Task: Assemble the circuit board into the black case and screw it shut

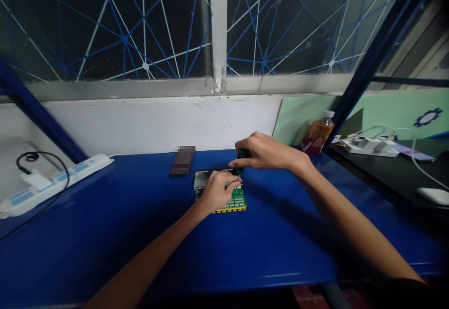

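A screwdriver (241,164) with a dark green handle is gripped from above in my right hand (259,152), its thin shaft pointing down. Below it lies a green circuit board (239,201) with a yellow-striped front edge and rows of pale parts. My left hand (220,189) rests over the left of the board, thumb and forefinger bent together close to the shaft; what is between them is too small to make out. Partly under that hand is a grey metal tray-like case (200,180). The screwdriver's tip is hard to see.
A dark flat pixelated object (182,161) lies behind on the blue table (210,253). A white power strip (58,185) with a black cable sits at left. A drink bottle (320,131) stands back right, beside a black table (382,173) with chargers. Blue posts (377,65) frame both sides.
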The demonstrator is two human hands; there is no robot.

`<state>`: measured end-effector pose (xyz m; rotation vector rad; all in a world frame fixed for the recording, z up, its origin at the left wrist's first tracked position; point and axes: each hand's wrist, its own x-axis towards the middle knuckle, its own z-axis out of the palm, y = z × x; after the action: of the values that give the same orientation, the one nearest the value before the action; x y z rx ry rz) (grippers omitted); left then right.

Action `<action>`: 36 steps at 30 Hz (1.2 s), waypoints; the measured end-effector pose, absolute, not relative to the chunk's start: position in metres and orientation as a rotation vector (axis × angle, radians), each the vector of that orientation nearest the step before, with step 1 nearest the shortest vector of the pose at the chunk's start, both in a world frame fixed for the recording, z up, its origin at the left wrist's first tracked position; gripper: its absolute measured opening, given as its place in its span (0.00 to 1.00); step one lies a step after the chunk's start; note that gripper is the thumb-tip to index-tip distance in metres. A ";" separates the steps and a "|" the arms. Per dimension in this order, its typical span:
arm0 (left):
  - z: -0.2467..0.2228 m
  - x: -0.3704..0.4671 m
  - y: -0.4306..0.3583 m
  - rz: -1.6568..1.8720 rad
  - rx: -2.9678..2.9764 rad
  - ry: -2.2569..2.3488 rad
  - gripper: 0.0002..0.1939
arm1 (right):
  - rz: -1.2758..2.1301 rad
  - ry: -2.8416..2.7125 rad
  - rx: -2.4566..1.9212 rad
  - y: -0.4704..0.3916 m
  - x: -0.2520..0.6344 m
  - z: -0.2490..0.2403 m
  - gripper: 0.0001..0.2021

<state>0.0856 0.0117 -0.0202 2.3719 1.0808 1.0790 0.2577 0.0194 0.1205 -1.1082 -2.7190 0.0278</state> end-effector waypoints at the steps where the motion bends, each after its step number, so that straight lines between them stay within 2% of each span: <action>1: -0.020 0.086 0.011 1.076 2.372 1.088 0.08 | 0.015 -2.716 -1.125 0.019 0.257 0.119 0.19; 5: -0.020 0.085 0.011 1.056 2.371 1.098 0.08 | 0.121 -2.742 -1.100 0.022 0.257 0.116 0.18; 12: -0.016 0.080 0.014 1.099 2.368 0.977 0.08 | 0.646 -2.692 -0.938 0.029 0.267 0.121 0.09; 16: -0.019 0.078 0.015 1.083 2.399 0.973 0.09 | 0.570 -2.581 -1.031 0.033 0.281 0.127 0.07; 20: -0.023 0.077 0.016 1.064 2.425 0.968 0.08 | 0.685 -2.613 -1.147 0.044 0.293 0.122 0.06; 24: -0.024 0.078 0.015 1.033 2.463 0.946 0.08 | 0.769 -2.628 -1.138 0.053 0.294 0.113 0.07; 36: -0.021 0.080 0.013 0.974 2.503 0.950 0.09 | 0.735 -2.688 -1.187 0.060 0.283 0.100 0.06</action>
<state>0.0798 0.0129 -0.0212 2.5028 0.9501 0.9741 0.2834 0.0598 0.1000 -1.1871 -2.6884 0.7349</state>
